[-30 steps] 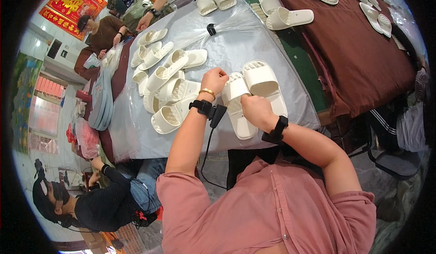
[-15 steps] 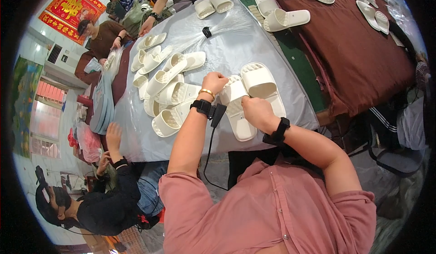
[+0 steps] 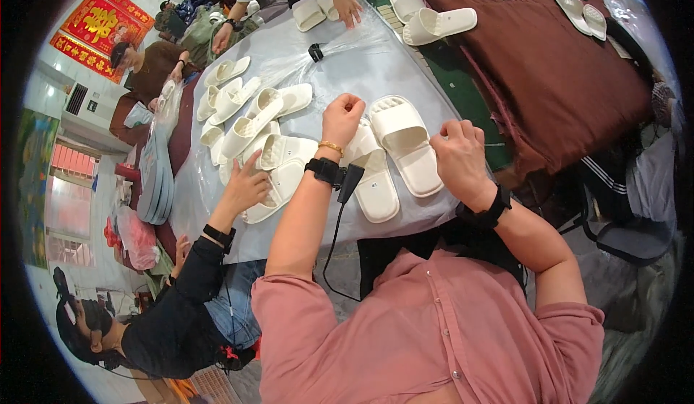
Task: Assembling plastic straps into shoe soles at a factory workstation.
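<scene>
A pair of white open-toed slippers lies soles down in front of me: the left slipper (image 3: 376, 187) and the right slipper (image 3: 410, 140). My left hand (image 3: 343, 118) is closed beside the toe of the left slipper, its fingertips curled in. Over at the outer edge of the right slipper, my right hand (image 3: 463, 160) is raised with bent fingers drawn together. What either hand holds, if anything, is hidden or too small to make out. A black band with a cabled dark block (image 3: 350, 183) sits on my left wrist.
More white slippers (image 3: 246, 133) crowd the table's left side, where a co-worker's hand (image 3: 246, 187) reaches in. Clear plastic film tied with a black band (image 3: 316, 52) lies beyond. Another person's hand (image 3: 347, 8) is near the far slippers (image 3: 309, 15). Brown cloth (image 3: 564, 108) covers the right table.
My right hand has left the left slipper and moved right, past the right slipper. The co-worker's hand on the left has come over the slippers. A hand has reached in across the table.
</scene>
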`<state>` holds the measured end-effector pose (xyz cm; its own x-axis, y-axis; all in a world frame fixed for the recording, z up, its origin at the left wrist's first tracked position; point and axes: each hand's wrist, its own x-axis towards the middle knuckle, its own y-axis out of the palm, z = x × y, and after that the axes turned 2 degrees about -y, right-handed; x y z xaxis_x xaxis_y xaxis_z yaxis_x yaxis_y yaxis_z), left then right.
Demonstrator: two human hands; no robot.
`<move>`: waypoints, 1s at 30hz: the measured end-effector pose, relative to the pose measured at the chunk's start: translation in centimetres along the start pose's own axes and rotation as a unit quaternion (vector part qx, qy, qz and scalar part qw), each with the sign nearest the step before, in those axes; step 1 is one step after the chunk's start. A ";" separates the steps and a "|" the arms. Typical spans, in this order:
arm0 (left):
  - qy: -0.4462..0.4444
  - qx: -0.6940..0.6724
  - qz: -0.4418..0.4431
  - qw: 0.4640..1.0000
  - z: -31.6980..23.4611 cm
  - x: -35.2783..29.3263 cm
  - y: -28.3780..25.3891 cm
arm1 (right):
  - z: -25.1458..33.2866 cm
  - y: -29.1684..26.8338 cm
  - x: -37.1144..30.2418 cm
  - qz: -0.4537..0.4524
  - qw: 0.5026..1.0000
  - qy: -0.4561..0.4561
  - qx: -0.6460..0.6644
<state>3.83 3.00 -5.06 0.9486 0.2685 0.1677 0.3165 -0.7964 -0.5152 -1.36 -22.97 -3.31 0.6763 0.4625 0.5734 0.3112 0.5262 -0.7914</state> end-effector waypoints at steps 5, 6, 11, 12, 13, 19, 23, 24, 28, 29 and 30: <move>0.020 0.020 0.049 0.998 0.6 0.0 2.1 | 2.1 0.9 -0.9 0.042 0.996 -0.012 0.074; 0.017 0.025 0.059 0.998 0.5 -0.1 2.6 | 2.4 1.1 -1.2 0.046 0.990 -0.047 0.122; 0.025 0.039 0.076 0.996 0.4 -0.5 3.7 | 4.4 2.2 -2.8 0.075 0.956 -0.126 0.254; 0.026 0.040 0.077 0.996 0.3 -0.6 3.7 | 4.5 2.6 -2.9 0.087 0.953 -0.137 0.257; 0.020 0.040 0.075 0.996 0.2 -0.7 3.7 | 4.4 2.8 -2.9 0.086 0.953 -0.135 0.257; -0.015 0.010 0.101 0.995 0.4 -0.9 3.4 | 2.7 4.0 -2.0 0.089 0.949 -0.158 0.258; -0.041 -0.027 0.158 0.986 0.4 -0.6 3.3 | 0.5 5.3 -1.5 0.080 0.962 -0.163 0.205; -0.040 -0.028 0.157 0.986 0.3 -0.5 3.3 | 0.3 5.3 -1.4 0.081 0.962 -0.165 0.202; -0.093 -0.032 0.211 0.973 -0.3 0.1 3.1 | 0.2 5.0 -1.0 0.086 0.961 -0.173 0.196; -0.116 -0.050 0.222 0.967 -0.4 0.2 3.2 | 0.2 5.0 -1.0 0.085 0.962 -0.173 0.195; -0.115 -0.050 0.222 0.967 -0.4 0.4 3.2 | 0.2 5.2 -1.0 0.084 0.961 -0.177 0.193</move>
<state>5.25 0.32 -6.31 0.9686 -0.0067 -0.2487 -0.1111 -0.9061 -0.4081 -0.55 -20.56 -7.99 0.4041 0.7416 0.5355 -0.0999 0.6177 -0.7800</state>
